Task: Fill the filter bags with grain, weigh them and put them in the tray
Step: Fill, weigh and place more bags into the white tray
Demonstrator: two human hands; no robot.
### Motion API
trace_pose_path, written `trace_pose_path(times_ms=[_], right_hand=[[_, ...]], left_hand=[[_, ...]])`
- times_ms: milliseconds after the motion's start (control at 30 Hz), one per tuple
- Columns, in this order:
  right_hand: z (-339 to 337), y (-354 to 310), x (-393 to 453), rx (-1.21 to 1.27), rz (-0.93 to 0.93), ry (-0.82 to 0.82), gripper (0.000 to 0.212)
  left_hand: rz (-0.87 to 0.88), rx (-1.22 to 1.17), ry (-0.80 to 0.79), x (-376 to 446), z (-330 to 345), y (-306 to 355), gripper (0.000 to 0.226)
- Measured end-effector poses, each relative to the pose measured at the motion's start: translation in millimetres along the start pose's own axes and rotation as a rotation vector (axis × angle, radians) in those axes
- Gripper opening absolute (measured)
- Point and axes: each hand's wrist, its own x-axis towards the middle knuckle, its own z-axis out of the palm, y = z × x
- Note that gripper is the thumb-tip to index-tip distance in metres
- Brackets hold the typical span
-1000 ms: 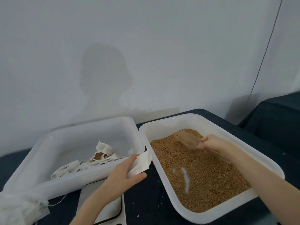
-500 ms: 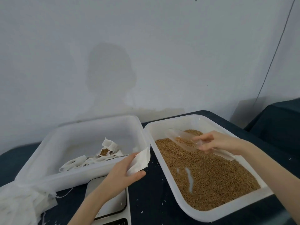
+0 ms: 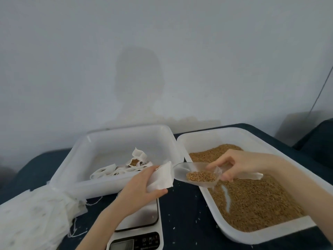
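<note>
Dark table against a pale wall. Left hand pinches an empty bag over the scale, its mouth turned right. Right hand grips the scoop by the handle, bowl pointing left with some grain in it (lip just beside the bag mouth, not yet inside). Scoop axis runs left-right, in line with the bag. Filled bags lie in the tray behind.
</note>
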Motion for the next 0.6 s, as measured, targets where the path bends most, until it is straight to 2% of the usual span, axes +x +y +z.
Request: trace_pose_path(times_ms=[133,267,433,600], right_hand=[[1.4,-4.5,2.4,-0.044,0.002,0.01,0.052],[2.7,-5.0,0.4,0.0,-0.005,-0.006,0.023],[1.5,0.6,0.2,-0.013,0.005,0.052,0.028],[7.0,1.1,2.8,0.009,0.02,0.029,0.026]], left_hand=[[0.002,0.02,-0.003,-1.0,-3.6,-0.5,0.067],[0.02,0.028,-0.001,-1.6,-4.8,-1.5,0.06],[0.005,0.051,0.027,-3.0,-4.2,-5.4,0.068],[0.026,0.066,0.028,-3.8,-3.2,-4.7,0.069]])
